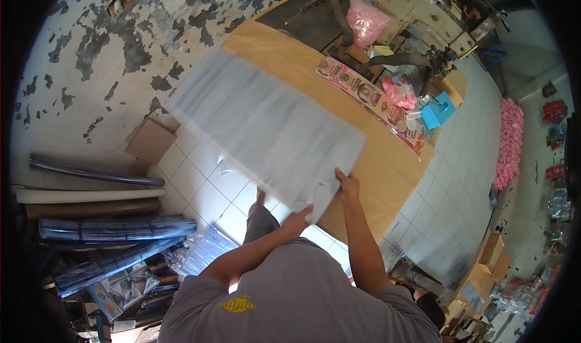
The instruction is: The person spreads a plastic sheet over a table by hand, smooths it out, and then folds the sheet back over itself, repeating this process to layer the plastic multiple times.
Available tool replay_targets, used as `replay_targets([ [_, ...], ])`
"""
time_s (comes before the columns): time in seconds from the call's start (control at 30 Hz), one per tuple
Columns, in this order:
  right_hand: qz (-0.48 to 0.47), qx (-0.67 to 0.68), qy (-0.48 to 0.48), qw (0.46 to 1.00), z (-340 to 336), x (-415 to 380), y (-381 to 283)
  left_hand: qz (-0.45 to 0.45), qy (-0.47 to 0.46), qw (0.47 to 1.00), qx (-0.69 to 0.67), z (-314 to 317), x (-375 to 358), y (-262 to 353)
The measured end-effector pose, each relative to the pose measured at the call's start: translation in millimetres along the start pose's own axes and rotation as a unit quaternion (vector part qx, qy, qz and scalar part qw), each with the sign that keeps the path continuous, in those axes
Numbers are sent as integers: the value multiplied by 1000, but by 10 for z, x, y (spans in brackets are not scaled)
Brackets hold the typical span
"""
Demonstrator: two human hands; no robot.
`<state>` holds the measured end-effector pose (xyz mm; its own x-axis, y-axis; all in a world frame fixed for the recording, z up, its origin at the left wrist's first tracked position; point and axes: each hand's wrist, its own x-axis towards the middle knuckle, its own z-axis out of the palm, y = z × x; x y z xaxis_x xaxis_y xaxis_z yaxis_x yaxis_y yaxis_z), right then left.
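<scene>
A large, whitish plastic sheet (266,125), slightly blurred, stretches out ahead of me, partly over the brown-paper-covered table (387,173) and partly over the floor. My left hand (296,220) is closed on its near corner, thumb on top and the other fingers hidden beneath. At the right-hand edge, my right hand (348,187) pinches the sheet, with the thumb on its upper face. The sheet's far end reaches toward the table's far left corner.
A machine (417,16) stands at the table's back, with a bag of pink pieces (367,19) near it. A printed strip (369,101) and a blue holder (437,110) lie along the far side. Plastic rolls (115,228) are piled left; a cardboard piece (150,140) leans by the wall.
</scene>
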<state>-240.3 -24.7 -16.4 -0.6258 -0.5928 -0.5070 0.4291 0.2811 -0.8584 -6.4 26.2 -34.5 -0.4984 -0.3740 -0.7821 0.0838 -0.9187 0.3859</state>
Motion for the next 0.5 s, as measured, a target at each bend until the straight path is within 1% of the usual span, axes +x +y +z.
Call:
replay_targets([
  [0.03, -16, -6, 18, 1000, -158, 3, 41, -23, -59, 998, -6, -110, 169, -155],
  [0.1, -58, -82, 57, 993, -558, -53, -33, -190, -151, 969, 53, -19, -421, 326],
  [0.13, -89, -113, 56, 988, -828, -60, -30, -164, -157, 958, 174, -183, -417, 465],
  [0.17, -122, -142, 57, 981, -1099, -48, -37, -139, -159, 932, 293, -345, -413, 606],
  [0.2, -129, -176, 61, 974, -1360, -74, -63, -50, -176, 893, 411, -512, -403, 803],
  [0.23, -137, -213, 67, 965, -1631, -110, -83, 56, -142, 871, 466, -561, -384, 1017],
  [0.27, -144, -217, 75, 962, -1907, -130, -70, 156, -89, 832, 524, -610, -365, 1231],
  [0.3, -151, -223, 84, 960, -2129, -173, -56, 269, 15, 812, 518, -609, -312, 1489],
  [0.33, -134, -217, 88, 963, -2275, -289, -121, 312, 90, 693, 644, -663, -187, 1803],
  [0.37, -118, -212, 91, 966, -2410, -419, -221, 366, 227, 705, 563, -567, -229, 2060],
  [0.4, -91, -250, 111, 958, -2538, -512, -281, 465, 257, 596, 603, -656, -149, 2313],
  [0.43, -64, -288, 130, 947, -2661, -589, -339, 473, 288, 538, 636, -731, -85, 2506],
  [0.47, -38, -324, 151, 933, -2797, -640, -367, 467, 323, 464, 680, -829, 46, 2668],
  [0.5, -28, -302, 165, 938, -2925, -657, -351, 431, 342, 455, 700, -853, 114, 2789],
])
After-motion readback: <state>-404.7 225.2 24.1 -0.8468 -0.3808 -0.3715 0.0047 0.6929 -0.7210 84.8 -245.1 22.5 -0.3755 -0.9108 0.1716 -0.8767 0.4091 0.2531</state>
